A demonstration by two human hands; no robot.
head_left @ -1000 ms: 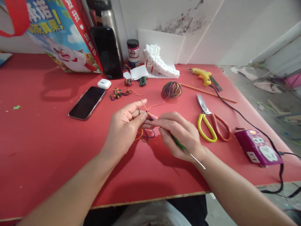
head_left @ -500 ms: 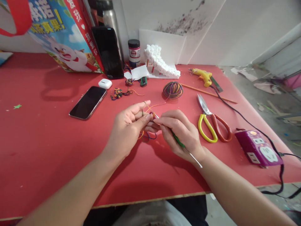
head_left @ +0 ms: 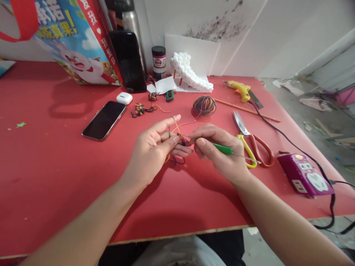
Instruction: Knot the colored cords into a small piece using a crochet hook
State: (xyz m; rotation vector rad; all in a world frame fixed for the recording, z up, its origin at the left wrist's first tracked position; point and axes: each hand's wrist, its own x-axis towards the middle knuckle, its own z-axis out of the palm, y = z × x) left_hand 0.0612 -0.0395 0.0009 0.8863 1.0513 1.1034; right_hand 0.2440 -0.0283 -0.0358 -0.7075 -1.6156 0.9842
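Between thumb and fingers, my left hand (head_left: 155, 149) pinches a small multicoloured crocheted piece (head_left: 181, 139). Orange yarn runs over its raised index finger. My right hand (head_left: 222, 151) grips a crochet hook by its green handle (head_left: 222, 149); the hook's thin front end meets the piece, and its metal rear end sticks out to the right over the scissors. A strand leads back to a multicoloured yarn ball (head_left: 204, 106) behind the hands. Loose yarn ends (head_left: 176, 160) hang below my left hand.
Scissors (head_left: 244, 135) and a purple power box (head_left: 306, 174) are on the right, with a yellow glue gun (head_left: 239, 89) behind. A phone (head_left: 104, 120), an earbud case (head_left: 124, 98) and a small crocheted piece (head_left: 139, 109) lie left. A bag (head_left: 80, 48) stands at the back left.
My right hand has turned, swinging the hook from a steep slant to nearly level, its rear end now over the scissors. My left index finger has shifted slightly right and up.
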